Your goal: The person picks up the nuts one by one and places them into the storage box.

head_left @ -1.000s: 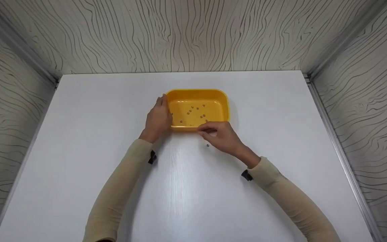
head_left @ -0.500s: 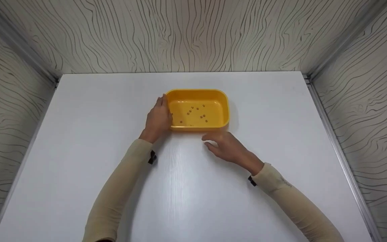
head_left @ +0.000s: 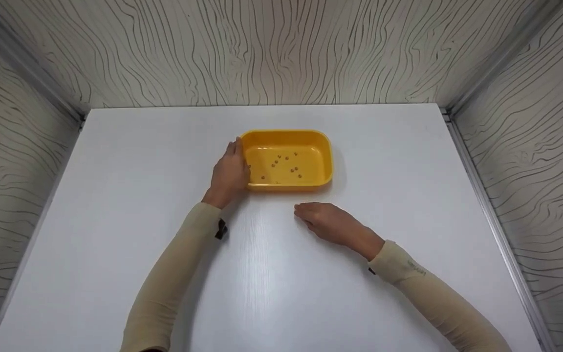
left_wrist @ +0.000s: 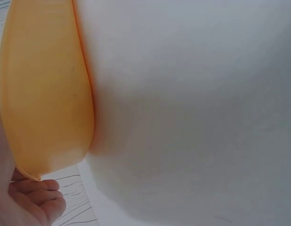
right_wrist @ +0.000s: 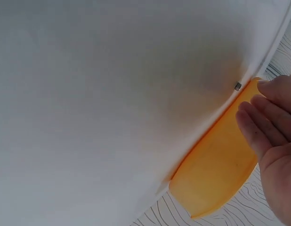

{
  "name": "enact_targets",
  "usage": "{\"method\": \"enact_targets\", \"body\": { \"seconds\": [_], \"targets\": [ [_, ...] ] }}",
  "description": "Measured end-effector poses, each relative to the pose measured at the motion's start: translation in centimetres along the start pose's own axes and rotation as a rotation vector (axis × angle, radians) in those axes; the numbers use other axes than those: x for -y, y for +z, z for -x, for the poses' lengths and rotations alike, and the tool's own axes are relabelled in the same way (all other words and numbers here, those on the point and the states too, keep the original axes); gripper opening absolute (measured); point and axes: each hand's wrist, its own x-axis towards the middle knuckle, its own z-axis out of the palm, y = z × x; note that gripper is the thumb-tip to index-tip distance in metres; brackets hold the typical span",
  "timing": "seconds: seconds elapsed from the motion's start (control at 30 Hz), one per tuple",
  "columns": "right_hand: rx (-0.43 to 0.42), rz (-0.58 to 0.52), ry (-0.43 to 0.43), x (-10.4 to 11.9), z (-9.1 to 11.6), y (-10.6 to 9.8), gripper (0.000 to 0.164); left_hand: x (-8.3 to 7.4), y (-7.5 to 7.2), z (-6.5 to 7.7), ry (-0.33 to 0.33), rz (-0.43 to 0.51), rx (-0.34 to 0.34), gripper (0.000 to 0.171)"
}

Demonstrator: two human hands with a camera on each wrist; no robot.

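A yellow plastic tub stands on the white table, with several tiny dark pieces scattered over its floor. My left hand grips the tub's left side; in the left wrist view its fingers curl past the tub's corner. My right hand is low over the table in front of the tub, thumb and fingers close together. A small grey metal piece lies on the table near the right fingertips in the right wrist view; the head view hides it. Nothing shows between these fingers.
White tabletop surrounds the tub on all sides. A wood-grain patterned panel rises behind the table, with similar panels at left and right. Metal rails run along the table's sides.
My right hand has drawn back from the tub's front rim toward me, down over the spot where a small piece lay on the table. My left hand stays at the tub.
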Motion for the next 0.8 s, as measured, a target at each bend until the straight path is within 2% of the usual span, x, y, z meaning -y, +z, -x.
{"method": "enact_targets", "body": {
  "seconds": [0.27, 0.5, 0.8],
  "targets": [
    [0.115, 0.294, -0.054, 0.39, 0.69, 0.42, 0.037, 0.30, 0.13, 0.07, 0.054, -0.019, -0.043, 0.067],
    [0.254, 0.417, -0.068, 0.66, 1.04, 0.30, 0.048, 0.32, 0.10, 0.07, 0.047, -0.006, -0.036, 0.069],
    [0.217, 0.604, -0.209, 0.81, 1.06, 0.67, 0.046, 0.40, 0.13, 0.02, 0.052, 0.006, -0.037, 0.070]
  ]
}}
